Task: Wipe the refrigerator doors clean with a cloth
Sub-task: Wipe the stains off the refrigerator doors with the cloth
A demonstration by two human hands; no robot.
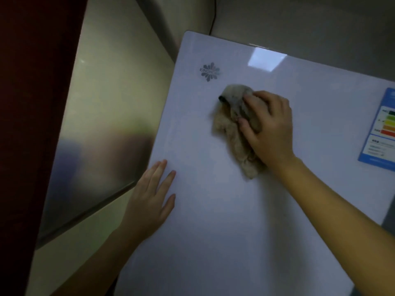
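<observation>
A glossy white refrigerator door [224,210] fills most of the view. My right hand [269,127] presses a crumpled beige cloth [233,133] against the upper part of the door, fingers curled over the cloth. The cloth hangs out below and to the left of my palm. My left hand [151,197] lies flat on the door near its left edge, fingers apart and holding nothing.
A grey flower-shaped logo [210,72] sits above the cloth. A blue energy label [380,127] is stuck at the door's right side. A shiny tiled wall [102,124] runs along the left, with a dark red surface [27,103] beyond it. A black cable [213,16] hangs behind the fridge.
</observation>
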